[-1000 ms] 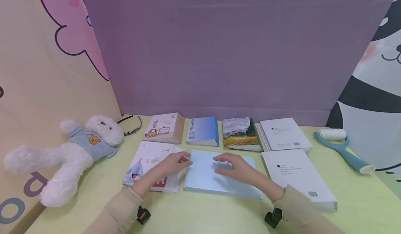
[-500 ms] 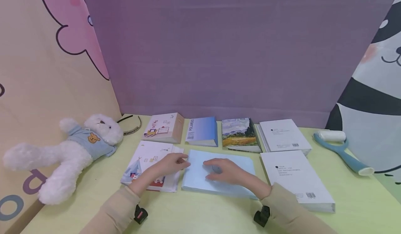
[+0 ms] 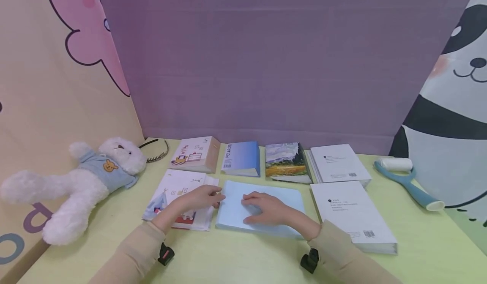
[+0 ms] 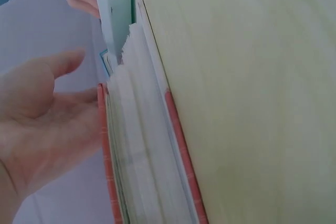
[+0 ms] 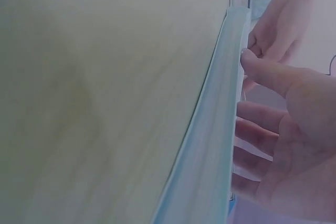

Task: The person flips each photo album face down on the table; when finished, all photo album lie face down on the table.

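Note:
A light blue book [image 3: 281,195] lies flat at the front middle of the table. My right hand [image 3: 266,210] is at its cover, fingers loosely bent; in the right wrist view the fingertips of the right hand [image 5: 294,135] appear to touch the cover. My left hand [image 3: 201,197] is over the right edge of a white book with a tent picture [image 3: 163,199], its fingertips by the blue book's left edge. In the left wrist view the left hand [image 4: 47,124] has relaxed fingers and holds nothing. Whether it touches either book, I cannot tell.
Behind stand a pink-white book [image 3: 195,153], a blue Polaroid book [image 3: 241,159], a landscape-painting book [image 3: 287,161] and white books [image 3: 338,163]. Another white book [image 3: 351,214] lies at right. A plush toy [image 3: 102,178], a headband [image 3: 157,153] and a lint roller [image 3: 411,182] lie at the sides.
My right hand has moved left across the light blue book's cover, nearer my left hand. My left hand has hardly moved. The head view has shifted slightly; the books lie as before.

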`<state>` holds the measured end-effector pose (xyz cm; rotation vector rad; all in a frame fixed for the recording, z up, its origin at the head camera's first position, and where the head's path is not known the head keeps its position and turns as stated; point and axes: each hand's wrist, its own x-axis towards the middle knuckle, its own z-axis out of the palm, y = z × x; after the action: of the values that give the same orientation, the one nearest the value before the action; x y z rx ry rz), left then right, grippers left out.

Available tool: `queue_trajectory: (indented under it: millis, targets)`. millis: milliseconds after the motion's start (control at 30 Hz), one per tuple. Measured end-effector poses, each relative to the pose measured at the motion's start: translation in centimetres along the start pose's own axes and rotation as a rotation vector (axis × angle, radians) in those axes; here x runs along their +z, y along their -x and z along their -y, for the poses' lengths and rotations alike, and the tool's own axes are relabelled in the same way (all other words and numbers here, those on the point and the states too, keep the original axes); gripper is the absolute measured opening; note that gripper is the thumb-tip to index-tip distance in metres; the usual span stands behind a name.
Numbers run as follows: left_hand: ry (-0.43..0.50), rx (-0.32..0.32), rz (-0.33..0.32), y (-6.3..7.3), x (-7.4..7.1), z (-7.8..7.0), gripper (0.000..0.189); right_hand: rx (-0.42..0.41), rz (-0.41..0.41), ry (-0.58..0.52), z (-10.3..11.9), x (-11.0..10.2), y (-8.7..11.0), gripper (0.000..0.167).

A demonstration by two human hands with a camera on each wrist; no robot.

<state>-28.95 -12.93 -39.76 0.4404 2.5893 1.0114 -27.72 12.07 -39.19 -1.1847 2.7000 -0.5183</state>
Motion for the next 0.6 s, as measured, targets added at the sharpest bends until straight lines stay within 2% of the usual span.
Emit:
queue_trajectory:
  millis: [200,333,600]
  targets:
    - [0.040,-0.044,0.073,0.23,-0.26,-0.19,0.045,-0.026,-0.011,0.009,0.41,-0.20,-0.20,0.049]
    - [0.105,-0.049,0.081,0.20,-0.26,-0.40,0.040,-0.024,-0.015,0.014,0.61,-0.40,-0.10,0.046]
    - [0.273,-0.053,0.066,0.13,-0.08,-0.06,0.051,-0.024,-0.017,0.027,0.32,-0.23,0.27,0.044]
